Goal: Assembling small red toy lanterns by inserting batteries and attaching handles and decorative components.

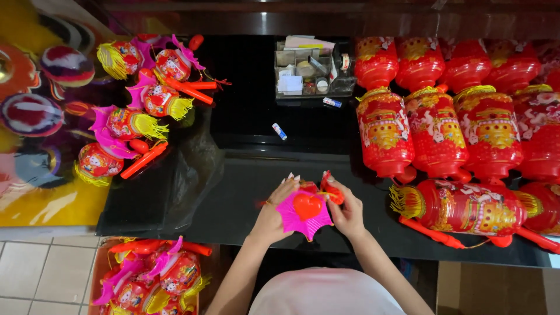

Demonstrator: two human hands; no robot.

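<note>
- At the near edge of the black counter (245, 192), the left hand (273, 216) and right hand (349, 211) hold one small lantern (305, 211) between them, just above the surface; its pink star-shaped end with a red heart faces up.
- The left hand is closed on the pink rim, fingers curled over the top; the right hand grips the red part on the other side.
- Near the far left corner lie five small lanterns (135, 123) with pink caps, yellow fringes and red stick handles, packed together beside crumpled clear plastic (192, 163).
- Along the right edge lie big red lanterns (437, 131), about nine in view, several cut off by the frame; one (464, 207) lies crosswise close to the right hand.
- By the far edge stands a clear organiser tray (312, 73) of small supplies, hard to make out, with two small tubes (279, 131) lying loose before it.
- Below the counter's near left corner, a box (153, 279) holds more small lanterns, too tangled to count.
- The lantern's body is hidden behind the pink end and the hands.
</note>
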